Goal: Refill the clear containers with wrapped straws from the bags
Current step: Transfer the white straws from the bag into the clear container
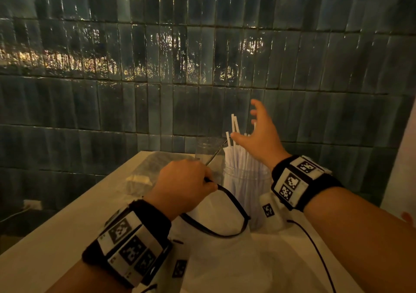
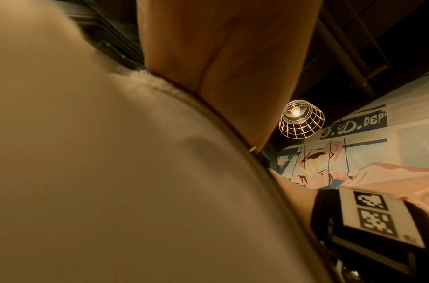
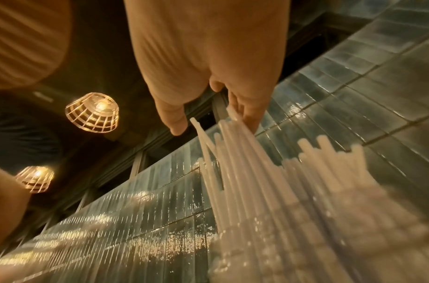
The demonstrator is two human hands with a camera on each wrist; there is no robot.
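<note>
**Straws standing in jar; bag held at its rim**

The right hand (image 1: 258, 139) is seen spread wide above the straws (image 1: 242, 157), fingers apart and extended. In the right wrist view the thumb lies just beside the tallest straw tips and the fingers (image 3: 247, 113) lie at or against them; whether contact is made cannot be told. Nothing is gripped by this hand.

The straws are found standing upright in a clear jar (image 1: 246, 186) on the counter (image 1: 56, 232), close to the tiled wall (image 1: 157, 67). A few stand higher than the rest and lean left. The jar is well filled.

The left hand (image 1: 184, 184) is closed around the dark rim of a white bag (image 1: 216, 216), which is held open just in front of the jar. The contents of the bag are not visible. In the left wrist view the frame is largely filled by the bag's pale surface.

A second clear container (image 1: 206, 148) is observed behind and left of the jar, beside the wall. A clear packet (image 1: 144, 175) lies flat on the counter to the left of it.
</note>
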